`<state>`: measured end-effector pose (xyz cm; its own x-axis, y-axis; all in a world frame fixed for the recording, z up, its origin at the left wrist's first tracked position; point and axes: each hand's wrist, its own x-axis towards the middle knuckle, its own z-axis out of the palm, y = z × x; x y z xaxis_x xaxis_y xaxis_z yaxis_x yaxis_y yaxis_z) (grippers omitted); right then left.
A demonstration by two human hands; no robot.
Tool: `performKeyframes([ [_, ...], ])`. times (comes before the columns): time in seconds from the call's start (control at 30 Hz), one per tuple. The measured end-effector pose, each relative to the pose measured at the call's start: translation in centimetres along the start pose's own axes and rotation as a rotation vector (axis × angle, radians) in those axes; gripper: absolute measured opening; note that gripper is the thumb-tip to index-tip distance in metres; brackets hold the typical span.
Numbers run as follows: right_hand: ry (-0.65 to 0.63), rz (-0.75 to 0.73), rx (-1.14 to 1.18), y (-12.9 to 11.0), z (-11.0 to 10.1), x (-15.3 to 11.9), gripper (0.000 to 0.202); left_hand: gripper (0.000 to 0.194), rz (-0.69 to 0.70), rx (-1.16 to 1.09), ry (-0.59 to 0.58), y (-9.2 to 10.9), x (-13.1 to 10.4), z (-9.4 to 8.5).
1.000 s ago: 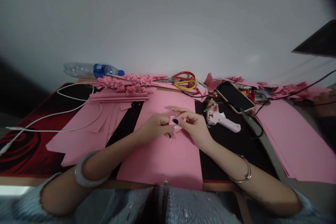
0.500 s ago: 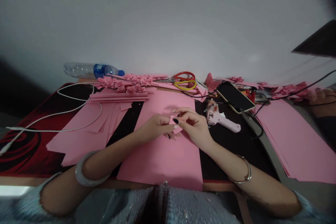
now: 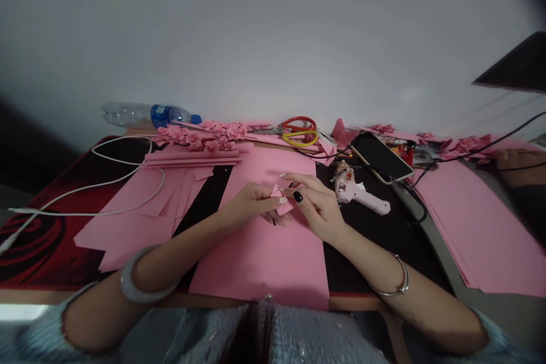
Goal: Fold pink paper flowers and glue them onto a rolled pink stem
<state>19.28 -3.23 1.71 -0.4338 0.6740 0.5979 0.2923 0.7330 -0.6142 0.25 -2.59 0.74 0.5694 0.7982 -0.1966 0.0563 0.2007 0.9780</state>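
Observation:
A small folded piece of pink paper [image 3: 283, 205] is between my two hands, above a large pink sheet [image 3: 264, 261]. My left hand [image 3: 255, 205] is closed on its left side, the thumb pressed on top and the fingers underneath. From the right, my right hand [image 3: 318, 205] pinches the paper's edge with curled fingers; the thumb, with a black nail, is lifted a little off it. The fingertips partly cover the paper. To the right of my right hand lies a pale pink glue gun [image 3: 362, 196].
Pink paper flowers [image 3: 213, 136], red-and-yellow-handled scissors [image 3: 301, 131] and a plastic bottle [image 3: 149, 115] lie along the wall. Pink sheets [image 3: 132, 216] and a white cable [image 3: 85, 213] are on the left. A phone [image 3: 381, 156] and another paper stack [image 3: 478, 227] lie right, near another person's hand [image 3: 520, 166].
My right thumb has lifted off the small folded paper and moved right. More of the paper shows now, and my left thumb lies further across it.

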Motion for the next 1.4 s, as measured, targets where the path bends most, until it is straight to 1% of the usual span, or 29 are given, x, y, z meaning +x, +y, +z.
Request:
performKeyframes([
  [0.17,-0.013,-0.025,-0.010,0.23,-0.10,0.00,0.028,0.032,-0.001,-0.007,0.004,0.43,-0.22,0.18],
  [0.37,-0.049,0.023,0.019,0.02,-0.22,-0.18,0.031,0.029,0.008,-0.014,-0.021,0.18,-0.15,0.00],
  [0.4,-0.044,0.041,0.039,-0.09,-0.18,-0.20,0.031,0.029,0.010,-0.013,-0.023,0.14,-0.14,-0.03],
  [0.47,0.007,0.110,0.103,-0.23,-0.02,-0.24,0.030,0.027,0.019,0.003,-0.033,0.12,-0.14,-0.04],
  [0.53,0.087,0.223,0.187,-0.13,0.22,-0.23,0.026,0.025,0.036,0.036,-0.065,0.16,-0.18,0.04],
  [0.57,0.104,0.281,0.228,0.01,0.32,-0.20,0.024,0.023,0.043,0.056,-0.083,0.18,-0.21,0.10],
  [0.6,0.087,0.330,0.259,0.18,0.41,-0.15,0.024,0.022,0.049,0.076,-0.100,0.19,-0.23,0.18],
  [0.63,0.034,0.375,0.277,0.34,0.47,-0.08,0.024,0.021,0.053,0.092,-0.112,0.18,-0.25,0.25],
  [0.7,-0.128,0.427,0.270,0.58,0.50,0.08,0.028,0.020,0.055,0.118,-0.128,0.13,-0.27,0.37],
  [0.77,-0.288,0.441,0.294,0.60,0.46,0.22,0.034,0.020,0.054,0.140,-0.140,0.03,-0.27,0.42],
  [0.8,-0.353,0.439,0.343,0.53,0.42,0.25,0.035,0.019,0.052,0.148,-0.145,-0.03,-0.28,0.43],
  [0.87,-0.439,0.431,0.470,0.33,0.37,0.24,0.035,0.019,0.049,0.158,-0.150,-0.13,-0.29,0.42],
  [0.9,-0.456,0.434,0.516,0.23,0.35,0.20,0.036,0.019,0.046,0.160,-0.151,-0.17,-0.30,0.42],
  [0.93,-0.459,0.440,0.535,0.14,0.35,0.14,0.036,0.019,0.042,0.162,-0.153,-0.20,-0.31,0.42],
  [1.07,-0.437,0.444,0.493,0.00,0.49,-0.07,0.039,0.020,0.031,0.148,-0.158,-0.23,-0.29,0.39],
  [1.23,-0.410,0.438,0.529,0.02,0.67,-0.02,0.039,0.020,0.057,0.119,-0.169,-0.13,-0.28,0.27],
  [1.3,-0.367,0.436,0.447,0.13,0.63,0.09,0.040,0.021,0.065,0.106,-0.170,-0.11,-0.32,0.25],
  [1.4,-0.282,0.411,0.249,0.43,0.49,0.25,0.044,0.022,0.067,0.095,-0.154,-0.13,-0.34,0.28],
])
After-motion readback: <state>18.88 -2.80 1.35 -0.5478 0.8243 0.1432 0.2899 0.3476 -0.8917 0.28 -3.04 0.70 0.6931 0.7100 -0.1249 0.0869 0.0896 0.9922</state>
